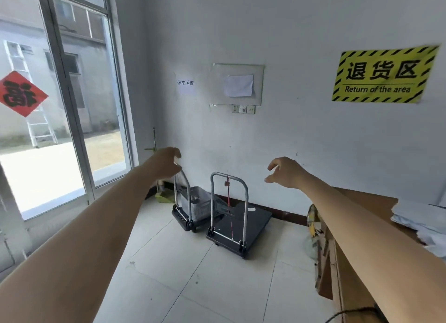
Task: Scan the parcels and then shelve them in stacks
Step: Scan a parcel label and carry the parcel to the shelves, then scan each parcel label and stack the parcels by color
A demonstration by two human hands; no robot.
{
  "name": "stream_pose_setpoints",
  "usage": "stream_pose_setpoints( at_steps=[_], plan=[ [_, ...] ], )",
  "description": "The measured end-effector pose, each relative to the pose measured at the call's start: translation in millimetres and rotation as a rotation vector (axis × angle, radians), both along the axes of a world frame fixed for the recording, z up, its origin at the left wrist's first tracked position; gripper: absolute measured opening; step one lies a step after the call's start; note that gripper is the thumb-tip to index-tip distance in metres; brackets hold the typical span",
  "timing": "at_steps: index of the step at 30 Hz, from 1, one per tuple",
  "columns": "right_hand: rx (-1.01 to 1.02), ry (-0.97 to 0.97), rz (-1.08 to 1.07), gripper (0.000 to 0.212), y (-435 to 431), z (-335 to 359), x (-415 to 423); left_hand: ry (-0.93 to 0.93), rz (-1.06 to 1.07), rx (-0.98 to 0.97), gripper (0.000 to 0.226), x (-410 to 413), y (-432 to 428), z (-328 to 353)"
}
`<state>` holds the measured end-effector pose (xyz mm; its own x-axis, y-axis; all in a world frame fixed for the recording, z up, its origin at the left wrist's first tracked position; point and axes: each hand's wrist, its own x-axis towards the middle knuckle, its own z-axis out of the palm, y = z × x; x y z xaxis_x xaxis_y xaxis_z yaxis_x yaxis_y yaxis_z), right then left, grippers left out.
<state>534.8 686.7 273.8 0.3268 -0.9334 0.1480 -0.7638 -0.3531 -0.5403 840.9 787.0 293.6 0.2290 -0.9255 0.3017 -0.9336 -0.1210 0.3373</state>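
Both my arms are stretched out in front of me, in the air above the floor. My left hand (166, 162) has loosely curled fingers and holds nothing. My right hand (286, 171) is the same, fingers loosely curled, empty. At the right edge, white plastic parcel bags (420, 216) lie on a large brown cardboard box (357, 272) under my right forearm. No scanner is in view.
Two black platform trolleys stand by the far wall: one (241, 222) bare, one (185, 216) carrying a grey basket (199, 202). A yellow "Return of the area" sign (383, 75) hangs on the wall. Large windows (79, 93) fill the left. White tiled floor (193, 281) lies below.
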Motion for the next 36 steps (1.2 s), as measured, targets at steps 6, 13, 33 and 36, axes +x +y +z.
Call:
stream_pose_setpoints(
  at_steps=[6, 13, 33, 36],
  plan=[
    [0.008, -0.001, -0.191, 0.044, -88.4, -2.1, 16.0, -0.032, -0.176, 0.059, 0.033, 24.3, -151.6, -2.7],
    [0.011, 0.011, -0.384, 0.044, -186.3, -12.8, -30.2, -0.008, -0.426, 0.089, 0.03, -36.8, -335.8, -26.6],
    [0.116, 0.017, -1.215, 0.04, -351.7, -41.3, -297.7, -0.153, -1.251, 0.155, 0.035, -441.2, -711.0, -49.7],
    [0.133, -0.031, -1.372, 0.043, -365.1, -59.1, -320.4, -0.148, -1.429, 0.195, 0.033, -496.5, -734.0, -63.8]
  ],
)
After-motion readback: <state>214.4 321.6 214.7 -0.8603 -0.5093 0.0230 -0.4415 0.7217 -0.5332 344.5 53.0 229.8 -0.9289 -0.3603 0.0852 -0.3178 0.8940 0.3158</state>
